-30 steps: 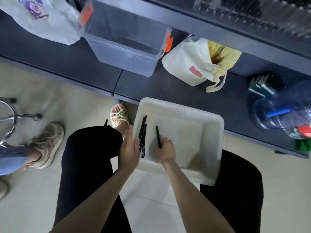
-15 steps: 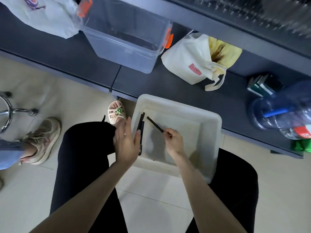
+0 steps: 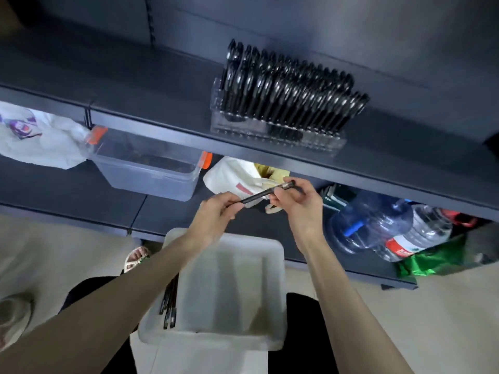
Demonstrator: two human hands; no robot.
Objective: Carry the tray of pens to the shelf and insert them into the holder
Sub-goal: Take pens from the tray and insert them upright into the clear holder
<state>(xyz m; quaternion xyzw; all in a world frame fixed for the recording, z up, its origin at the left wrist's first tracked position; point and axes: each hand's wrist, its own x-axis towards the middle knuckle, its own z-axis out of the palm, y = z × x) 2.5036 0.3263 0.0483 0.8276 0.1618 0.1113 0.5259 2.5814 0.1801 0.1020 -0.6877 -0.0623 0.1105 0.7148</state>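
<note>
Pen (image 3: 266, 193) pinched at both ends by left hand (image 3: 216, 211) and right hand (image 3: 299, 203), likely orienting it for holder (image 3: 310, 141) at 12 o'clock; tray (image 3: 216, 341) on lap at 6 o'clock.

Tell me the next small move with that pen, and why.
Probably release the left hand and let the right hand lift the pen up to the holder: both hands pinch it above the tray, and the holder sits on the shelf above.
</note>
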